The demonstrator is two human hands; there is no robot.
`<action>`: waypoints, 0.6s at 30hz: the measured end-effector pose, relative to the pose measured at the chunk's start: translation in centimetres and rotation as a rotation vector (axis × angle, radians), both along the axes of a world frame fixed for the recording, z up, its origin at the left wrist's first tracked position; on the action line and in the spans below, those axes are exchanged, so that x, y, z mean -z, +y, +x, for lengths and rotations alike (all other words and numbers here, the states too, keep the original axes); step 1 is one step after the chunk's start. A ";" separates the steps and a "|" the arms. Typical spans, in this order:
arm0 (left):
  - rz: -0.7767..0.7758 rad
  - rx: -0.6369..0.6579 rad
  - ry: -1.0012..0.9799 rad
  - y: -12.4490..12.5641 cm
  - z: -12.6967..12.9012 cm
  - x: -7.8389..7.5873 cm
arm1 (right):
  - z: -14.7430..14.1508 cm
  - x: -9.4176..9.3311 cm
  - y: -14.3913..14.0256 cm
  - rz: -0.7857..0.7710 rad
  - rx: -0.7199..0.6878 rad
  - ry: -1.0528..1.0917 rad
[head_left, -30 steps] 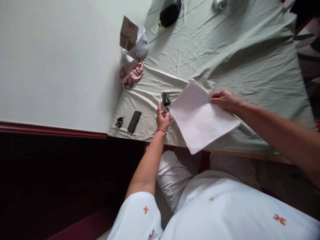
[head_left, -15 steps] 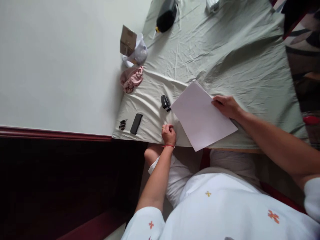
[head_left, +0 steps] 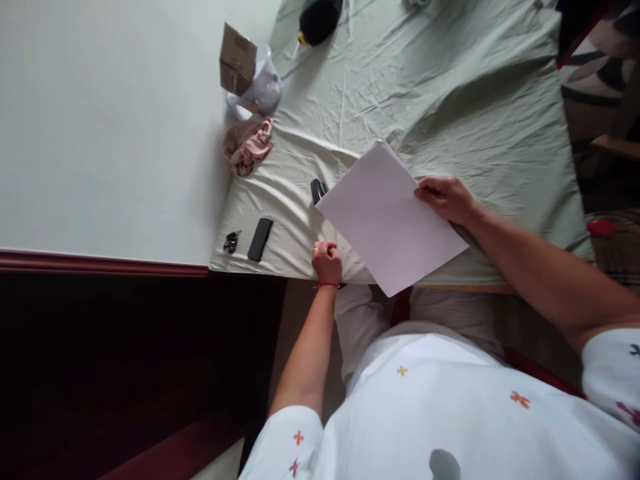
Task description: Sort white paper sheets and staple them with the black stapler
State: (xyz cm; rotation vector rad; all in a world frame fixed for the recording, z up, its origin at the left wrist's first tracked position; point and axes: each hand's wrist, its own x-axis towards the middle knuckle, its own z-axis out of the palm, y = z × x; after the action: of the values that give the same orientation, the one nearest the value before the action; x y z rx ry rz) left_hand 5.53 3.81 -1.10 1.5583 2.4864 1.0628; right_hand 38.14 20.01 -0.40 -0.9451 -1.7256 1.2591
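My right hand (head_left: 447, 199) grips the far right edge of a stack of white paper (head_left: 390, 217), which is lifted slightly and tilted over the pale green sheet (head_left: 450, 100). A small black stapler (head_left: 317, 191) lies on the sheet, partly hidden by the paper's left corner. My left hand (head_left: 327, 261) rests as a closed fist on the sheet's near edge, just left of the paper, with a red thread at the wrist. Nothing shows inside that fist.
A black phone (head_left: 260, 239) and a small dark key bunch (head_left: 231, 241) lie near the front left corner. A pink cloth (head_left: 247, 145), a cardboard box with a plastic bag (head_left: 247, 73) and a black bottle (head_left: 320, 19) sit along the wall side.
My left hand drew back from beside the stapler to the sheet's near edge and closed into a fist. The paper shifted left over the stapler and lifted a little.
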 end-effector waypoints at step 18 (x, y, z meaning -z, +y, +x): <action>0.076 0.181 -0.867 0.7 3.8 -1.9 | -0.5 0.4 -0.1 0.007 -0.070 0.003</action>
State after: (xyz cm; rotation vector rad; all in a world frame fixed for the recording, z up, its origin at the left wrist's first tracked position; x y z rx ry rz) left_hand 9.33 4.53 0.75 0.9763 1.7023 1.4092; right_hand 37.64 19.95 -0.83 -0.8849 -1.7739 1.2978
